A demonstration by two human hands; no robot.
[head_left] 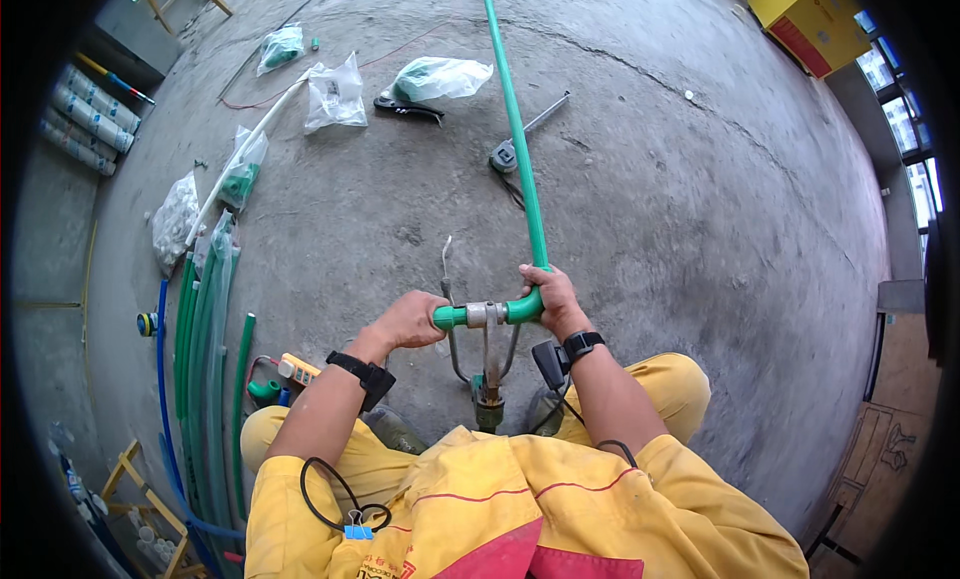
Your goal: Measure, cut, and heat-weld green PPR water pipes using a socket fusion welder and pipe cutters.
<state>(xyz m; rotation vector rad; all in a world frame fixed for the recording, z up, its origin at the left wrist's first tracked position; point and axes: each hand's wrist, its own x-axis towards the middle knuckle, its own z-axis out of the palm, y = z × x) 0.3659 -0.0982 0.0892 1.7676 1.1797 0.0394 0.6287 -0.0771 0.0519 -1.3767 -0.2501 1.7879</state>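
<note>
Between my hands stands a pipe fusion welder (491, 364), its metal heating sockets (486, 313) level with my fingers. My left hand (408, 320) is closed round a short green pipe piece (447, 317), pressed to the left socket. My right hand (556, 297) grips a long green pipe (520, 149) just by its green elbow fitting (524, 306). The elbow's open end sits against the right socket. The pipe runs away from me over the floor. Most of the left piece is hidden in my fist.
Ahead on the concrete floor lie a tape measure (503, 157), a black pipe cutter (408, 109) and plastic bags of fittings (428, 79). Green pipes (205, 349) and a blue pipe (165, 379) lie to my left, near a yellow meter (298, 369). A yellow box (810, 24) stands far right.
</note>
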